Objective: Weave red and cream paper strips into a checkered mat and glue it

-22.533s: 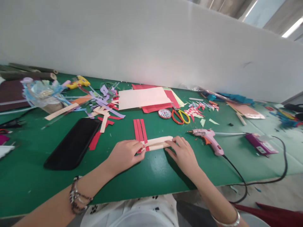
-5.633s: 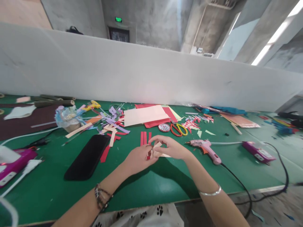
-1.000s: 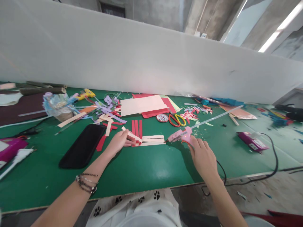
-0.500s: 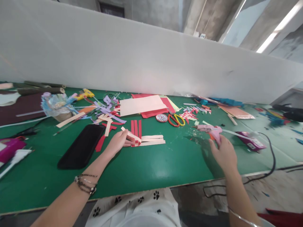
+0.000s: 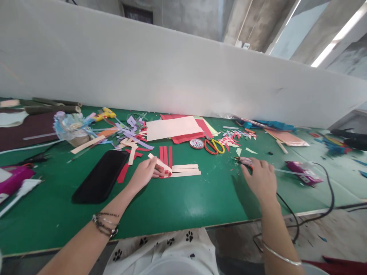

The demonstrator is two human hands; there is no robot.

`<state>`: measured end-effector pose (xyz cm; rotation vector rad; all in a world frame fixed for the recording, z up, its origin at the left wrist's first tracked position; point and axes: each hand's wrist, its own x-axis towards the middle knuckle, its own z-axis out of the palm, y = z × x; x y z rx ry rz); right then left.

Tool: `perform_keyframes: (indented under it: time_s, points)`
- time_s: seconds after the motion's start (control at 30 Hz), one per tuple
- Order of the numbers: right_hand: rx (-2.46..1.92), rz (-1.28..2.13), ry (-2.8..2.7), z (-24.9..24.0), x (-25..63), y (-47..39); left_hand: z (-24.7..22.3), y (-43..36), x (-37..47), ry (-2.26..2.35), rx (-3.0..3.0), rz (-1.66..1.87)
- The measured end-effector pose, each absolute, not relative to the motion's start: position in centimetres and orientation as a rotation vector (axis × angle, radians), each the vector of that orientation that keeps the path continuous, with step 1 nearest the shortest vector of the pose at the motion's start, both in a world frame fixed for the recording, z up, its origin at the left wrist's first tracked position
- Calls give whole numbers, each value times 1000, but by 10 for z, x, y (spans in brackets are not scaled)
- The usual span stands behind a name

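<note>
Glue gun (image 5: 246, 161) moved right, in from table edge (image 5: 235, 222). Can't tell if right hand (image 5: 261, 179) grips it. Left hand (image 5: 145, 170) pinches a strip (image 5: 162, 164)

glue gun (image 5: 245, 160): handle hidden under right hand (image 5: 262, 179) | woven paper strips (image 5: 186, 173): partly covered by left hand (image 5: 145, 170) | purple socket block (image 5: 17, 180) left of left hand: cut by left edge | round dish (image 5: 196, 143) between the two, farther out: contents too small to tell | black object (image 5: 352, 140) right of right hand: blurred, cut off

The green worktop (image 5: 183, 206) gleams smooth and glossy beneath matt paper strips (image 5: 186, 174). To my eye the glue gun (image 5: 246, 160) is plastic, the bangle (image 5: 279, 257) shiny metal, the paw-printed garment (image 5: 164, 250) matt cloth.
</note>
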<state>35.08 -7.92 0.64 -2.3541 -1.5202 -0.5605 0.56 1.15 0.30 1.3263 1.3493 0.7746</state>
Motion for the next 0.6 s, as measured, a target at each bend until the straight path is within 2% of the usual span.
perform_keyframes:
  time_s: [0.13,0.23,0.4,0.6]
  points:
    - [-1740,50,-1970,33,272,-56,-3,9,2,1237,1662,808]
    - [-1465,359,-2205,46,213,-37,-1,7,-1,1154,1840,783]
    - [-1483,479,-2159,47,175,-15,7,2,-4,1025,2204,699]
    - [-1559,530,-1872,35,201,-13,8,0,-4,1022,2346,643]
